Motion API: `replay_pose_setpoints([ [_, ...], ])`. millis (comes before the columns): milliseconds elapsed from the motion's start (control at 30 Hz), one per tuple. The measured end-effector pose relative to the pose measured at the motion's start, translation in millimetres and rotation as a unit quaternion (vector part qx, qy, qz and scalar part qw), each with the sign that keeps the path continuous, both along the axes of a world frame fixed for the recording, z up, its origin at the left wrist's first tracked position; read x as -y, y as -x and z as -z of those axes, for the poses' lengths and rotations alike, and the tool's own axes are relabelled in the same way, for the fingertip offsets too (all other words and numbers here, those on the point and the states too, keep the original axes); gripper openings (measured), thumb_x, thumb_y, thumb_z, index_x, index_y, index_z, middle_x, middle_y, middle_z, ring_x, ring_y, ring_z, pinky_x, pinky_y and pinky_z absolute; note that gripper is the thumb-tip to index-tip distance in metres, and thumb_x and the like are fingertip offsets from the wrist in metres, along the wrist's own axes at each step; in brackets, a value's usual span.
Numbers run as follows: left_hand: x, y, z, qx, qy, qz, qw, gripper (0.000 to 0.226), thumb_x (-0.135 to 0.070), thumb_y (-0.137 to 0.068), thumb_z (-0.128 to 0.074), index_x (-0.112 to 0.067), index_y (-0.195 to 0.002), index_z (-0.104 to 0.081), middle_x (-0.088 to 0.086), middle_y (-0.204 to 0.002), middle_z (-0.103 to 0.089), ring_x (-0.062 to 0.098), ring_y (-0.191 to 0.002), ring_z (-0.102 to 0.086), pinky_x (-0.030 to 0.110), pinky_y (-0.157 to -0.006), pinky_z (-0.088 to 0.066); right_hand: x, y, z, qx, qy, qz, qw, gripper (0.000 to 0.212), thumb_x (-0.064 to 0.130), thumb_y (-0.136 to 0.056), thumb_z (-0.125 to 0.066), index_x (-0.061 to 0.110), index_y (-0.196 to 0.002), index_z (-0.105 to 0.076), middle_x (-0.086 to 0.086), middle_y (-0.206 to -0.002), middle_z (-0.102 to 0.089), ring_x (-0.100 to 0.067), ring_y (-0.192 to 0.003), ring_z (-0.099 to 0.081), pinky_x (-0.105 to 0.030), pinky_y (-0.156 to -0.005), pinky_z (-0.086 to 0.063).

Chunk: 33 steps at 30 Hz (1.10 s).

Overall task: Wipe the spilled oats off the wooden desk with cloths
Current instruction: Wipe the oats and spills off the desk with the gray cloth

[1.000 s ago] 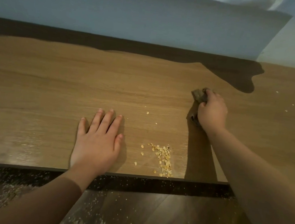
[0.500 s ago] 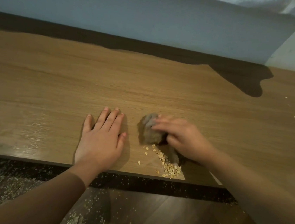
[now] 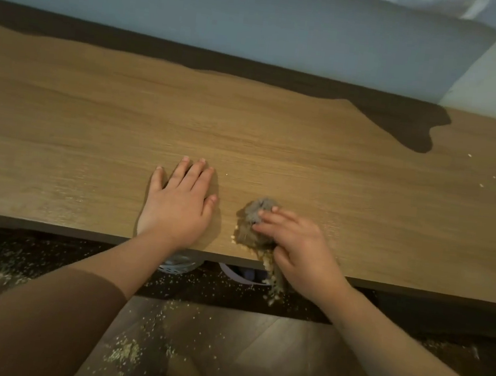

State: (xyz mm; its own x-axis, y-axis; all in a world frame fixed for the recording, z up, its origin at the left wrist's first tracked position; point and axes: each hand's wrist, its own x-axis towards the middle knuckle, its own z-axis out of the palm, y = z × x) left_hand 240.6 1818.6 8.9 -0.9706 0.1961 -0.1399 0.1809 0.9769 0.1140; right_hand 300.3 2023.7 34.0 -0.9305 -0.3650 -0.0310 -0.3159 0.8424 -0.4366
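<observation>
right hand (image 3: 298,249) is gripping cloth (image 3: 255,222) at desk (image 3: 277,135) edge | oats (image 3: 271,280) are falling beneath its palm | left hand (image 3: 176,207) is resting flat, open | stray flakes (image 3: 470,155) are lying far right of right hand

My left hand (image 3: 176,207) lies flat, palm down, at the centre of the frame. The fingers are straight and the little finger is spread slightly. Its forearm runs off to the lower left. My right hand (image 3: 298,249) sits just right of it, fingers curled over a wadded grey cloth (image 3: 254,215), its forearm stretching to the lower right.
</observation>
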Motion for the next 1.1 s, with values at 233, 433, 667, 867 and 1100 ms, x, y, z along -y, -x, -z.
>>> replay_pose_setpoints([
  [233, 3, -1, -1, 0.005, 0.0, 0.015, 1.0, 0.056, -0.042, -0.1, -0.011, -0.023, -0.151, 0.002, -0.006, -0.158, 0.006, 0.014, -0.145, 0.01, 0.047, -0.116, 0.003, -15, -9, -10, -0.02, 0.093, 0.121, 0.988, 0.04, 0.002, -0.089, -0.049, 0.025, -0.122, -0.054, 0.014, -0.129, -0.046, 0.0, -0.124, -0.033, -0.028, -0.112, -0.02],
  [433, 10, 4, -4, 0.023, -0.094, 0.001, 0.995, 0.051, -0.03, -0.101, -0.028, -0.026, -0.15, -0.014, -0.01, -0.158, -0.007, 0.008, -0.145, 0.003, 0.039, -0.115, 0.007, -7, -1, 0, -0.017, -0.018, 0.284, 0.958, 0.043, 0.012, -0.094, -0.044, 0.024, -0.135, -0.043, 0.005, -0.147, -0.036, -0.013, -0.139, -0.023, -0.036, -0.116, -0.009],
  [667, 51, 2, -11, 0.006, 0.036, 0.023, 0.999, 0.058, -0.052, -0.097, -0.017, -0.032, -0.15, -0.005, -0.006, -0.158, -0.006, 0.014, -0.145, -0.006, 0.043, -0.116, -0.001, 47, -30, -9, 0.028, 0.086, 0.124, 0.988, 0.043, 0.008, -0.092, -0.046, 0.031, -0.129, -0.049, 0.027, -0.125, -0.033, 0.009, -0.122, -0.022, -0.016, -0.112, -0.005],
  [867, 69, -4, 0, 0.011, 0.032, -0.065, 0.997, 0.072, -0.071, -0.082, 0.002, -0.041, -0.147, 0.008, -0.004, -0.158, 0.01, 0.022, -0.145, 0.013, 0.054, -0.115, 0.005, -20, 42, -1, -0.059, 0.034, 0.407, 0.911, 0.043, 0.013, -0.092, -0.046, 0.019, -0.135, -0.046, -0.002, -0.14, -0.045, -0.02, -0.133, -0.034, -0.042, -0.114, -0.022],
  [1100, 70, -4, 3, -0.01, 0.012, -0.071, 0.997, 0.056, -0.049, -0.094, -0.005, -0.038, -0.149, 0.0, -0.005, -0.159, 0.004, 0.02, -0.145, 0.01, 0.052, -0.116, 0.001, 13, 119, 10, -0.076, -0.055, 0.268, 0.959, 0.047, 0.014, -0.093, -0.042, 0.016, -0.14, -0.041, -0.005, -0.148, -0.037, -0.022, -0.138, -0.027, -0.035, -0.114, -0.015],
])
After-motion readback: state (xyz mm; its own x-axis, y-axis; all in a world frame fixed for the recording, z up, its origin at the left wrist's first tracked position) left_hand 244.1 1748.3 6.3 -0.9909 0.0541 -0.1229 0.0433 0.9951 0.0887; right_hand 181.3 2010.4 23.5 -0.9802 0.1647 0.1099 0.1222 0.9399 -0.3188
